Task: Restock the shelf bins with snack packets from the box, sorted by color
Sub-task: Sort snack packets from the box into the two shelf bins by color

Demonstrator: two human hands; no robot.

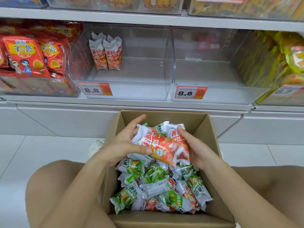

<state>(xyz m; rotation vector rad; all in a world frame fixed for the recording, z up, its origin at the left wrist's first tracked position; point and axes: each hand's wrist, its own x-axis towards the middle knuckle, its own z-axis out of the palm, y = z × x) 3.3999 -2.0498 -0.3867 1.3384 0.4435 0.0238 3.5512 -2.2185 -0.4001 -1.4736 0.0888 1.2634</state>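
An open cardboard box (212, 139) stands on the floor between my knees, full of red and green snack packets (158, 188). Above it, my left hand (125, 143) and my right hand (195, 148) hold a bunch of red packets (166, 145) between them, thumbs curled over the wrappers. On the shelf, the left clear bin (131, 89) holds a few red packets (106, 53) standing at its back left. The clear bin (213, 97) to its right has nothing in it.
A bin of larger red snack bags (29, 58) fills the shelf's left end, and a bin of yellow-green bags (283, 63) the right end. Orange 8.8 price tags (96, 89) hang on the bin fronts. Another shelf of bins runs above. White tiled floor surrounds the box.
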